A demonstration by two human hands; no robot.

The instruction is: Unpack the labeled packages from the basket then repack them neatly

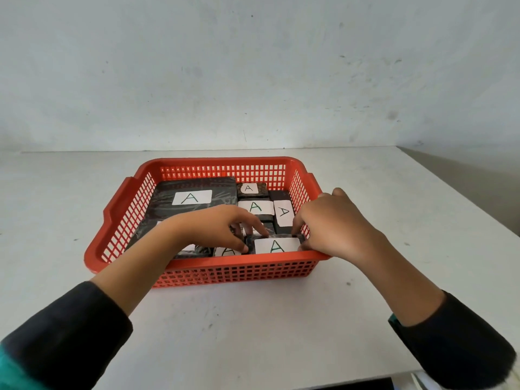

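A red plastic basket (197,266) stands on the white table and holds several black wrapped packages with white labels marked "A". A large package (194,198) lies at the back left. Smaller ones lie at the back right (249,189), in the middle (256,207) and at the right wall (283,212). At the front right lies a package (277,245) with its label facing up. My left hand (213,228) pinches its left end and my right hand (332,223) grips its right end. My left forearm hides the packages at the front left.
The white table (253,327) spreads around the basket, with its right edge (461,192) running off diagonally. A pale wall rises behind. A dark object (363,385) shows at the bottom edge.
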